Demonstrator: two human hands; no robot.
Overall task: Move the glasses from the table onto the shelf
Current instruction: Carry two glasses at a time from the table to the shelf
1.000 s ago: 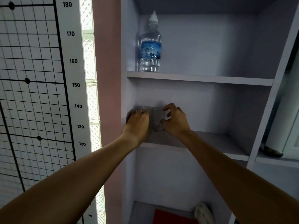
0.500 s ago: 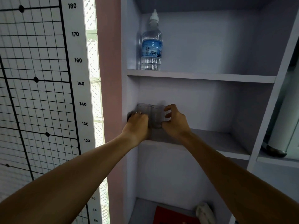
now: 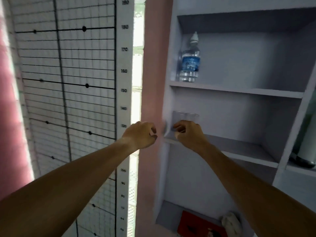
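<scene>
Two clear glasses point(image 3: 186, 116) stand side by side at the left end of the middle shelf point(image 3: 239, 147), their rims showing above my right hand. My right hand point(image 3: 189, 134) hangs just in front of them, fingers loosely curled and apart, holding nothing; it hides the glasses' lower parts. My left hand point(image 3: 141, 134) is out of the shelf, in front of the pink wall strip to its left. Its fingers are curled shut on nothing.
A water bottle point(image 3: 190, 60) stands at the left of the upper shelf point(image 3: 239, 90). Below lie a red item point(image 3: 196, 224) and a white cloth point(image 3: 230, 223). A height chart with a grid point(image 3: 124, 71) covers the wall at left. A white cylinder point(image 3: 307, 142) stands at far right.
Both hands have let go of the glasses, which now stand on the middle shelf. My left hand pulled back out to the left; my right hand dropped slightly. The camera swung left.
</scene>
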